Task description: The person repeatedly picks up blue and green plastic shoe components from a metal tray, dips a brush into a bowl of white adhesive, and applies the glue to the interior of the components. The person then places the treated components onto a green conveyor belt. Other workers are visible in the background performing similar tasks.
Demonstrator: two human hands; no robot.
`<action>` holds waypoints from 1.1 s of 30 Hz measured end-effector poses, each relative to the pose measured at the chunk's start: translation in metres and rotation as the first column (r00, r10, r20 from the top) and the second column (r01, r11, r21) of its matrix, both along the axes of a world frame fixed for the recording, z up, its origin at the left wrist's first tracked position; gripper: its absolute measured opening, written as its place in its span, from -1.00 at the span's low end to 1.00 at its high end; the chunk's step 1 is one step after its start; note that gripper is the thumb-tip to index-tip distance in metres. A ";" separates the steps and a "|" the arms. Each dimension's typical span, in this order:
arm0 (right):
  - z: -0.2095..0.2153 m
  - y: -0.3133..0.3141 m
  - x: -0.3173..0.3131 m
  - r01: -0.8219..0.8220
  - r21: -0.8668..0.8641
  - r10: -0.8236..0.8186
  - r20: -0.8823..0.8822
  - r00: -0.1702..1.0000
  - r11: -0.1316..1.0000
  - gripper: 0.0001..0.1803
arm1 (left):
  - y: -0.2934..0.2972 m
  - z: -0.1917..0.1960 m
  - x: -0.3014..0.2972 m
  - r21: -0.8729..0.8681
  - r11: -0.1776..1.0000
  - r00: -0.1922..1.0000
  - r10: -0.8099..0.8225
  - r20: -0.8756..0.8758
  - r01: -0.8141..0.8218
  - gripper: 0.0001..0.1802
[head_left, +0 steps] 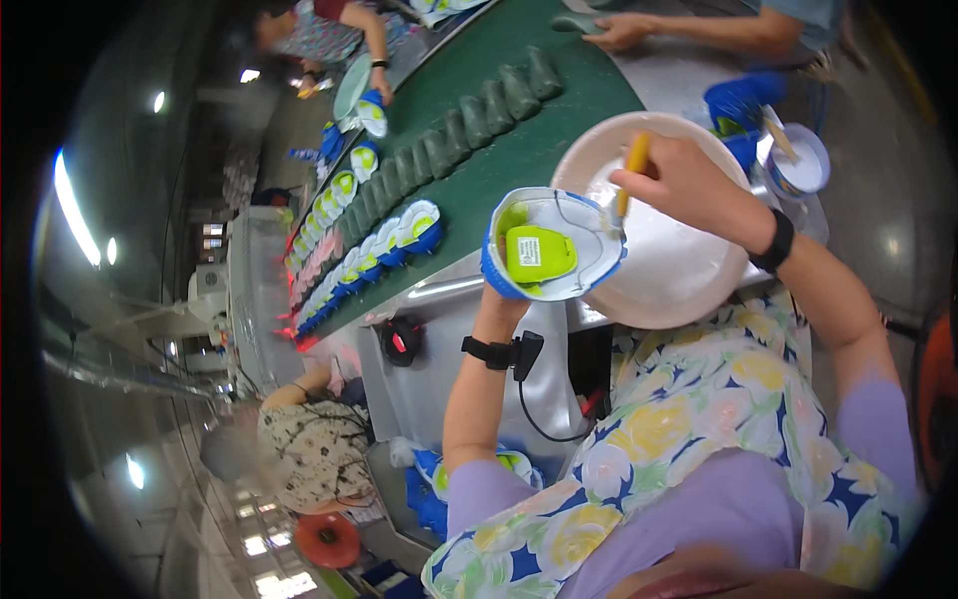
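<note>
My left hand (pixel 506 302), mostly hidden from view, is closed on a shoe upper (pixel 589 276) from below. The upper is white inside with a blue edge, a bright green lining and a labelled green pad. My right hand (pixel 689 185) grips the yellow handle of a brush (pixel 635 168). Its bristles touch or nearly touch the upper's right rim. Both hands are above a wide, pale pink basin (pixel 689 290), whose inside looks wet and whitish.
Rows of dark green foot-shaped pieces (pixel 454 135) and blue-white uppers (pixel 404 235) line a green belt (pixel 569 95). At right stand a white bucket (pixel 810 175) and blue uppers (pixel 743 105). Co-workers' hands (pixel 624 32) work across the belt; another person (pixel 314 444) sits left.
</note>
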State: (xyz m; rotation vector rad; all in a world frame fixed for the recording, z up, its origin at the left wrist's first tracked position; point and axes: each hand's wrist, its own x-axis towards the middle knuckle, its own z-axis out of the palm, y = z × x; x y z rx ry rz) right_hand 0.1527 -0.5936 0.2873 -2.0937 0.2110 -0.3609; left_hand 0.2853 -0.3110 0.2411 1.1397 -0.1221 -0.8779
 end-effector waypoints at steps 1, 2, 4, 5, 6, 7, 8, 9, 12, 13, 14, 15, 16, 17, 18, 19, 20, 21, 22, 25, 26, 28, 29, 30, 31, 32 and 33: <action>-0.003 -0.001 -0.001 0.039 0.064 -0.040 0.016 0.999 0.997 -0.67 | -0.004 0.001 0.006 0.074 0.995 0.997 0.068 0.023 -0.069 -0.42; -0.005 -0.002 -0.003 0.073 0.128 -0.078 0.033 0.996 0.989 -0.63 | -0.003 -0.005 0.018 0.050 0.985 0.979 0.157 0.126 -0.164 -0.52; 0.000 -0.003 -0.004 0.077 0.273 -0.079 -0.006 0.997 0.959 -0.66 | 0.028 -0.023 0.065 0.137 0.987 0.970 0.050 0.237 -0.085 -0.68; 0.000 -0.003 -0.003 0.084 0.337 -0.086 -0.007 0.996 0.938 -0.68 | 0.047 -0.040 0.093 0.168 0.972 0.966 0.122 0.229 -0.163 -0.83; -0.002 -0.006 -0.006 0.105 0.397 -0.108 -0.016 0.994 0.912 -0.70 | 0.057 -0.055 0.119 0.135 0.961 0.955 0.213 0.205 -0.243 -0.80; -0.005 -0.011 -0.011 0.127 0.404 -0.116 -0.051 0.992 0.906 -0.72 | 0.056 -0.061 0.136 0.182 0.936 0.926 0.241 0.290 -0.301 -0.77; -0.008 -0.016 -0.015 0.155 0.408 -0.129 -0.090 0.988 0.900 -0.74 | 0.053 -0.066 0.153 0.222 0.907 0.892 0.261 0.368 -0.357 -0.74; -0.014 -0.020 -0.018 0.170 0.425 -0.135 -0.111 0.985 0.889 -0.77 | 0.051 -0.073 0.167 0.177 0.904 0.884 0.312 0.348 -0.389 -0.74; -0.026 -0.025 -0.020 0.218 0.465 -0.154 -0.172 0.973 0.858 -0.84 | 0.060 -0.115 0.212 0.168 0.861 0.855 0.415 0.311 -0.479 -0.71; -0.029 -0.026 -0.019 0.217 0.484 -0.141 -0.188 0.972 0.848 -0.85 | 0.080 -0.139 0.233 0.244 0.821 0.837 0.425 0.344 -0.517 -0.68; -0.032 -0.026 -0.021 0.230 0.477 -0.149 -0.201 0.968 0.848 -0.86 | 0.089 -0.156 0.248 0.319 0.782 0.831 0.418 0.368 -0.535 -0.64; -0.035 -0.027 -0.022 0.240 0.470 -0.155 -0.213 0.965 0.849 -0.87 | 0.094 -0.165 0.256 0.350 0.741 0.809 0.444 0.386 -0.574 -0.64; -0.037 -0.028 -0.022 0.247 0.464 -0.157 -0.225 0.962 0.851 -0.88 | 0.101 -0.171 0.265 0.422 0.645 0.756 0.416 0.506 -0.637 -0.61; -0.037 -0.029 -0.021 0.222 0.465 -0.124 -0.232 0.965 0.857 -0.88 | 0.120 -0.179 0.276 0.520 0.453 0.667 0.270 0.694 -0.724 -0.58; -0.038 -0.030 -0.020 0.221 0.469 -0.119 -0.237 0.964 0.855 -0.87 | 0.122 -0.183 0.278 0.562 0.249 0.593 0.068 0.802 -0.789 -0.54; -0.039 -0.030 -0.019 0.212 0.473 -0.106 -0.241 0.965 0.855 -0.87 | 0.125 -0.188 0.278 0.584 0.241 0.606 0.026 0.795 -0.775 -0.52; -0.041 -0.030 -0.020 0.224 0.468 -0.110 -0.259 0.960 0.855 -0.87 | 0.111 -0.183 0.274 0.614 0.249 0.630 -0.019 0.776 -0.749 -0.49; -0.039 -0.027 -0.018 0.242 0.443 -0.124 -0.280 0.952 0.863 -0.88 | 0.116 -0.177 0.270 0.612 0.289 0.632 -0.032 0.774 -0.736 -0.50; -0.040 -0.028 -0.016 0.218 0.429 -0.113 -0.257 0.960 0.876 -0.89 | 0.128 -0.168 0.267 0.610 0.305 0.630 -0.037 0.775 -0.732 -0.50; -0.054 -0.041 -0.019 0.147 0.391 -0.079 -0.184 0.980 0.909 -0.89 | 0.145 -0.121 0.244 0.495 0.231 0.491 -0.079 0.867 -0.837 -0.47; -0.058 -0.044 -0.020 0.127 0.386 -0.056 -0.189 0.980 0.914 -0.88 | 0.159 -0.109 0.227 0.234 0.196 0.204 -0.160 0.966 -0.952 -0.45; -0.061 -0.051 -0.031 0.157 0.355 -0.090 -0.197 0.976 0.922 -0.85 | 0.188 -0.057 0.181 0.179 0.280 0.150 -0.124 0.981 -0.943 -0.43; -0.065 -0.052 -0.035 0.146 0.367 -0.082 -0.185 0.979 0.919 -0.82 | 0.207 -0.020 0.145 0.320 0.280 0.306 -0.093 0.947 -0.905 -0.41; -0.066 -0.051 -0.037 0.121 0.384 -0.051 -0.188 0.981 0.915 -0.82 | 0.239 0.019 0.103 0.445 0.283 0.448 -0.061 0.892 -0.849 -0.39; -0.067 -0.048 -0.032 0.067 0.415 0.009 -0.179 0.984 0.908 -0.81 | 0.324 0.011 0.065 0.293 0.106 0.243 -0.339 0.909 -0.950 -0.36; -0.064 -0.046 -0.024 0.034 0.430 0.050 -0.182 0.982 0.902 -0.81 | 0.399 -0.001 0.017 0.207 -0.132 0.244 -0.421 0.874 -0.969 -0.33; -0.064 -0.044 -0.028 0.035 0.437 0.047 -0.174 0.984 0.899 -0.81 | 0.427 0.004 -0.021 0.401 -0.374 0.515 -0.282 0.810 -0.836 -0.24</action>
